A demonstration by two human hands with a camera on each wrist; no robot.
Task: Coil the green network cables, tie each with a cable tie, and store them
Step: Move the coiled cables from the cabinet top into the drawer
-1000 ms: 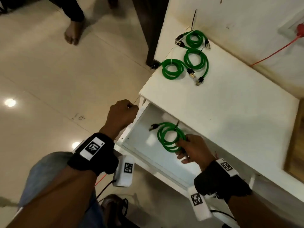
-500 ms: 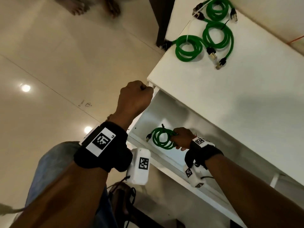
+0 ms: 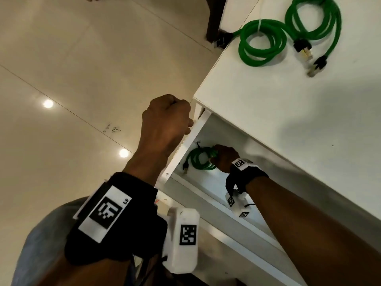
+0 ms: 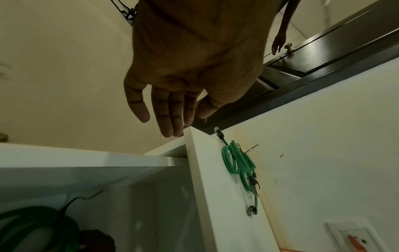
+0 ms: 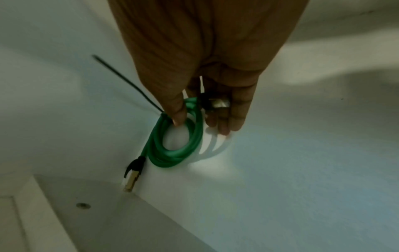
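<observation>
Head view: reaching the right hand (image 3: pixel 223 158) down into the open white drawer (image 3: pixel 208 189) under the table (image 3: pixel 288 120), fingers pinching the near side of a coiled green cable (image 3: pixel 201 159) that is lying in the drawer's far left corner, one black plug (image 3: pixel 185 166) pointing at the drawer's front wall. Resting the left hand (image 3: pixel 167 118) at the drawer's top corner, looking like a fist from above. Lying on the table top: two more coiled green cables, one (image 3: pixel 261 43) near the table's edge with a white tie around it, another (image 3: pixel 313 18) just beside it, its plugs trailing toward the near side

Left wrist view: holding the left hand (image 4: pixel 190 68) above the drawer's corner, fingers (image 4: pixel 170 117) nearly straight, close together and gripping nothing, tips hanging just over the white edge. Showing the green coils on the table (image 4: pixel 323 136) edge-on, and the dark rim of the cable (image 4: pixel 38 226) in the drawer at lower left

Right wrist view: pinching the coiled cable (image 5: pixel 177 136) between thumb and fingers (image 5: pixel 177 109) of the right hand (image 5: pixel 200 56), one plug tucked under the fingers, the other plug (image 5: pixel 132 173) touching the drawer floor by the corner, a thin black tie tail (image 5: pixel 125 81) sticking out from the coil
</observation>
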